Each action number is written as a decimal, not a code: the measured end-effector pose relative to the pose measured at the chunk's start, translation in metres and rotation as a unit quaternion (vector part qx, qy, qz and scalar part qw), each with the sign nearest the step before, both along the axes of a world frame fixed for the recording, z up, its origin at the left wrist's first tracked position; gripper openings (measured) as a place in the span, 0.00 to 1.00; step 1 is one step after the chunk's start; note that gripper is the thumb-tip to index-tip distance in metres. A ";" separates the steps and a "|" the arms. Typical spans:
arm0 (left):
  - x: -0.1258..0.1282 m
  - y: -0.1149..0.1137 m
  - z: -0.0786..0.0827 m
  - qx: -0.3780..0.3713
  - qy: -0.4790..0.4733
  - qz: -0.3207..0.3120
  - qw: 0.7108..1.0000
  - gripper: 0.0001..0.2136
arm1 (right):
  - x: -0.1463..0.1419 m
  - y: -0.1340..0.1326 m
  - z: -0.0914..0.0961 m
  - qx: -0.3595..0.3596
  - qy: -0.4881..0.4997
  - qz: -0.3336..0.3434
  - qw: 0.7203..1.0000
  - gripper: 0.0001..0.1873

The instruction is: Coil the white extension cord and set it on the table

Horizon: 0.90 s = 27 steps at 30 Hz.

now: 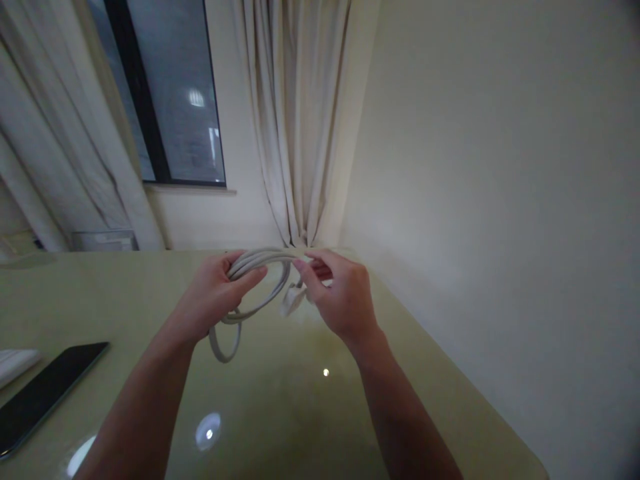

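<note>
Two hands (213, 293) (345, 293), one cable (265, 257), two curtains (65, 127) (300, 113)

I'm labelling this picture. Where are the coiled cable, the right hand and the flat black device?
Coiled cable (255, 259): head view, on its upper strands.
Right hand (345, 293): head view, on the back of the hand.
Flat black device (50, 392): head view, middle of its dark top face.

Below the hands (345, 293), tabletop (280, 400) lies open between black device (50, 393) and wall (500, 233).

– What did we see on the glossy, greenish tabletop (280, 413)?
– At left, we saw a flat, dark device (53, 393) lying near a white object (16, 364), cut off by the view's edge.
</note>
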<state>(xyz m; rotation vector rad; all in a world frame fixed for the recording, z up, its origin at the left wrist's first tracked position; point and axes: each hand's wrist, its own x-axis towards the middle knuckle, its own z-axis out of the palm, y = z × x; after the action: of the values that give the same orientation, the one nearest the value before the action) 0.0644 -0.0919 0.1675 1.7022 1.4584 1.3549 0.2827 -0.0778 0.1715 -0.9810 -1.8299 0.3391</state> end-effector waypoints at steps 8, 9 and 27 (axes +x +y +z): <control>0.000 -0.011 0.006 -0.011 -0.042 -0.058 0.997 0.14 | -0.015 0.025 -0.018 -0.105 0.046 0.219 0.969 0.15; 0.000 -0.008 0.003 -0.017 -0.071 -0.063 0.995 0.16 | -0.016 0.030 -0.021 -0.145 0.085 0.225 0.960 0.15; 0.119 0.112 -0.123 -0.213 -0.420 0.038 0.881 0.12 | 0.051 0.145 -0.079 -0.491 0.422 0.080 0.758 0.14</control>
<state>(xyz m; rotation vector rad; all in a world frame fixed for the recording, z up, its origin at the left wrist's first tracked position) 0.1831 0.0203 0.0448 0.6295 1.1642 1.4070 0.3342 0.0672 0.0925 -1.0494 -0.7961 1.6725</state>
